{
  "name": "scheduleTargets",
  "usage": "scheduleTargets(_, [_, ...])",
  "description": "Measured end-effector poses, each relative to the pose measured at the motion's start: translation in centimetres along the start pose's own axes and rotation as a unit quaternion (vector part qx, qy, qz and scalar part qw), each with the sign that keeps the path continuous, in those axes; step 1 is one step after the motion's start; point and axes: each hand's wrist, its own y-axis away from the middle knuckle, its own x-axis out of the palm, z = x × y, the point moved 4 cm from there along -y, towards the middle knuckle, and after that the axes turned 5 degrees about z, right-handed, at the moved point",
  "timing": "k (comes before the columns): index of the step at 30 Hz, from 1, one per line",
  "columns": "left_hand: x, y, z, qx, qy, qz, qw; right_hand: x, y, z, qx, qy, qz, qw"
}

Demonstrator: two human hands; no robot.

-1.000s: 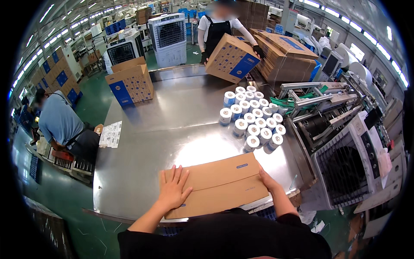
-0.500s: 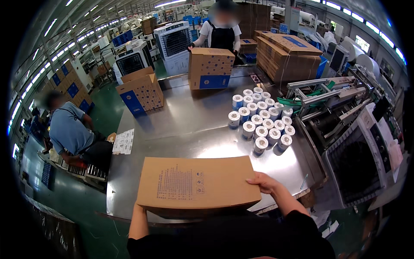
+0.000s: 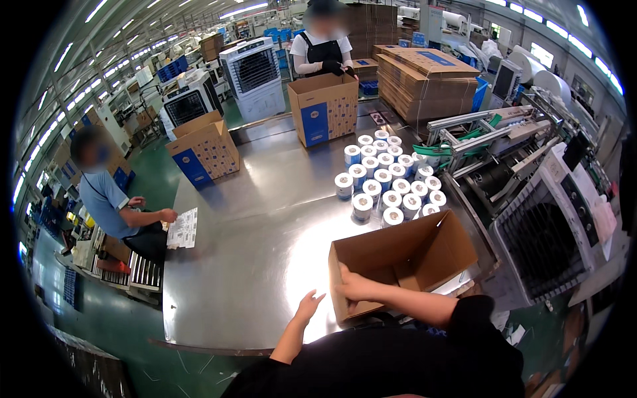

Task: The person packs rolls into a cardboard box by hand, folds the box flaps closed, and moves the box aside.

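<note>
An open-topped brown carton (image 3: 434, 249) stands at the near right of the metal table, its inside bare to view. My right hand (image 3: 356, 287) reaches over its near side and rests against the inner face of its left wall, fingers spread. Just left of the carton, my left hand (image 3: 308, 308) hovers with fingers apart and holds nothing. Right behind the carton stand several white-and-blue paper rolls (image 3: 362, 207) in a close group, the nearest ones almost touching its back rim.
On the metal table (image 3: 245, 278) stand two printed cartons, one at the left (image 3: 206, 149) and one at the far side (image 3: 325, 113) before a co-worker. Flat cardboard (image 3: 424, 83) is stacked at the far right. Machinery (image 3: 504, 152) borders the right edge. Another person (image 3: 113, 199) is beside a paper sheet (image 3: 182, 229).
The carton has gone from lying panel-up in both hands to standing open at the right. My left hand has let go. The far carton now shows its open top; the person at left has turned tableward.
</note>
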Motion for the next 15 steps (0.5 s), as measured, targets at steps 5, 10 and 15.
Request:
scheduleTargets(5, [-1.6, 6.6, -13.4, 0.035, 0.154, 0.066, 0.985, 3.7, -1.2, 0.5, 0.014, -0.071, 0.099, 0.992])
scheduleTargets(10, [-3.5, 2.4, -12.6, 0.102, -0.198, -0.090, 0.971, -3.7, 3.4, 2.7, -0.059, 0.103, -0.021, 0.993])
scheduleTargets(15, [-7.3, 1.4, -13.9, 0.081, -0.138, 0.029, 0.987, -15.7, 14.0, -2.1, 0.058, 0.382, -0.559, 0.733])
